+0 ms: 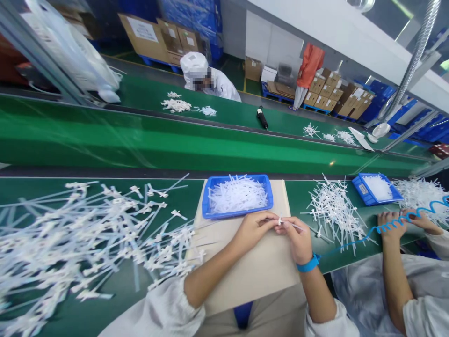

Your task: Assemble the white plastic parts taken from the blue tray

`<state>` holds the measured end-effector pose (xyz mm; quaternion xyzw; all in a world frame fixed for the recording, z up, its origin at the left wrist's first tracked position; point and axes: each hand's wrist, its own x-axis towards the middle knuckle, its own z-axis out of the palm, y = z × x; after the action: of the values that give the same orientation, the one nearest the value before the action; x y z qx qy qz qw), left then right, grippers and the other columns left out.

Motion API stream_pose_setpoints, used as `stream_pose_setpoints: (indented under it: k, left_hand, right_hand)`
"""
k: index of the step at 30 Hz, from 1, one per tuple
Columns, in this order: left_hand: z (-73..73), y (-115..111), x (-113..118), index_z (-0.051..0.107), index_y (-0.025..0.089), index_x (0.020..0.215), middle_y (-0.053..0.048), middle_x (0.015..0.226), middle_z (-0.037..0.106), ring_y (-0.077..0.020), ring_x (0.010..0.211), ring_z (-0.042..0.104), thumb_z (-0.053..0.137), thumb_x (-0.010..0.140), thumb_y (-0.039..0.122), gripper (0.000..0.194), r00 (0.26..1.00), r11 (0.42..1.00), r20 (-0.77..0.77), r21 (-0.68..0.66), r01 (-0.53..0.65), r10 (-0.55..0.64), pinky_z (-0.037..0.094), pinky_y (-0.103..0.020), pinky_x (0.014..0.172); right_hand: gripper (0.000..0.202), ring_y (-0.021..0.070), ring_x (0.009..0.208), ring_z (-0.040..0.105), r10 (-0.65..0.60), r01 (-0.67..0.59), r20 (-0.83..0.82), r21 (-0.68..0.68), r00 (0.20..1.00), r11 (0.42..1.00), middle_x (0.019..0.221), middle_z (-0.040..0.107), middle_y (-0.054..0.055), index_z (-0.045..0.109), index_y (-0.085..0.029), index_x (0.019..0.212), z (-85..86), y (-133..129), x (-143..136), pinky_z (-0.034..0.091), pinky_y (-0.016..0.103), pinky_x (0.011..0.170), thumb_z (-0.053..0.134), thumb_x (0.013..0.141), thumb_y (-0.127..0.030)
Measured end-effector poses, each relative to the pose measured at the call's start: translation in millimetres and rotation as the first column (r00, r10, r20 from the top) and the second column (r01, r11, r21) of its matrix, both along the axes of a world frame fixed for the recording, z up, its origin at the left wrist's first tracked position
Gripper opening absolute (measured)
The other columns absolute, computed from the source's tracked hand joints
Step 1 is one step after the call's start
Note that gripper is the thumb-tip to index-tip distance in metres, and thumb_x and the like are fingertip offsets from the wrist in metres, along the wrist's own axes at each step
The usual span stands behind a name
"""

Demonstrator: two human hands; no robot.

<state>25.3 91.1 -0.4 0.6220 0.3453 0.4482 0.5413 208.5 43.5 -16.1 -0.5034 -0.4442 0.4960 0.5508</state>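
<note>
Over a beige board (245, 267), my left hand (255, 228) and my right hand (297, 238) meet fingertip to fingertip. Between them is a small white plastic fitting with a thin tube (279, 221). My left fingers pinch one side of it; the right thumb and fingers close on the tube side. A blue wristband (308, 265) circles my right wrist, joined to a coiled blue cord (389, 225). Just beyond my hands stands a blue tray (206, 206) heaped with short translucent tube pieces (238, 194).
A large pile of white fittings with tubes (87, 234) covers the left; a smaller pile (335, 210) lies right. A co-worker's hands (393, 227) work beside another blue tray (366, 199). Behind the green conveyor (175, 145), a person in white (213, 79) sits near a black electric screwdriver (261, 118).
</note>
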Motion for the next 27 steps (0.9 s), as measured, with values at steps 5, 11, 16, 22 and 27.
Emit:
stream_pose_setpoints:
  k: [5,11,16,22,27]
  left_hand:
    - [-2.2,0.7,0.1,0.083,0.018,0.093,-0.007,0.093,0.083,-0.0216,0.088,0.077,0.072,0.094,0.028,0.015,0.999,0.998,0.042,-0.050,0.031,-0.028,0.060,-0.030,0.083]
    - [-3.9,1.0,-3.8,0.083,0.018,0.089,-0.007,0.094,0.083,-0.0214,0.089,0.076,0.072,0.096,0.030,0.018,0.999,0.998,-0.041,0.055,0.029,-0.027,0.059,-0.031,0.087]
    - [-7.2,2.3,-5.1,0.084,0.019,0.086,-0.007,0.093,0.083,-0.0215,0.090,0.076,0.072,0.096,0.030,0.019,0.996,0.997,-0.093,0.075,0.020,-0.013,0.058,-0.031,0.086]
    - [-9.3,1.9,-2.2,0.084,0.018,0.088,-0.009,0.092,0.083,-0.0237,0.090,0.077,0.078,0.091,0.043,0.026,0.993,0.999,-0.119,0.045,-0.022,0.027,0.060,-0.034,0.088]
    - [-12.5,0.5,-0.2,0.084,0.016,0.094,-0.011,0.093,0.083,-0.0250,0.086,0.077,0.078,0.090,0.049,0.034,0.984,0.996,-0.167,0.071,-0.053,0.064,0.063,-0.036,0.085]
  right_hand:
    - [0.030,0.0230,0.082,0.079,-0.030,0.030,0.001,-0.007,1.000,1.000,0.092,0.083,0.007,0.081,-0.020,0.096,-2.5,0.7,-1.9,0.064,0.037,0.082,0.088,0.087,-0.047]
    - [0.026,0.0245,0.084,0.079,-0.044,0.042,0.120,0.019,0.992,0.999,0.089,0.084,0.008,0.083,-0.020,0.096,-3.8,-0.8,-1.6,0.062,0.039,0.085,0.085,0.089,-0.045]
    - [0.027,0.0249,0.084,0.078,-0.002,-0.002,0.130,0.029,0.991,1.000,0.087,0.084,0.008,0.084,-0.019,0.093,-9.6,4.1,-0.6,0.062,0.039,0.085,0.085,0.088,-0.046]
    - [0.039,0.0238,0.079,0.077,-0.006,0.008,-0.045,0.024,0.999,1.000,0.083,0.082,0.007,0.082,-0.019,0.087,-14.5,10.0,-3.6,0.064,0.038,0.081,0.091,0.078,-0.055]
    - [0.045,0.0232,0.079,0.077,-0.009,0.017,-0.123,0.059,0.992,0.998,0.085,0.081,0.007,0.081,-0.019,0.087,-21.6,11.6,-3.5,0.066,0.039,0.082,0.090,0.076,-0.062]
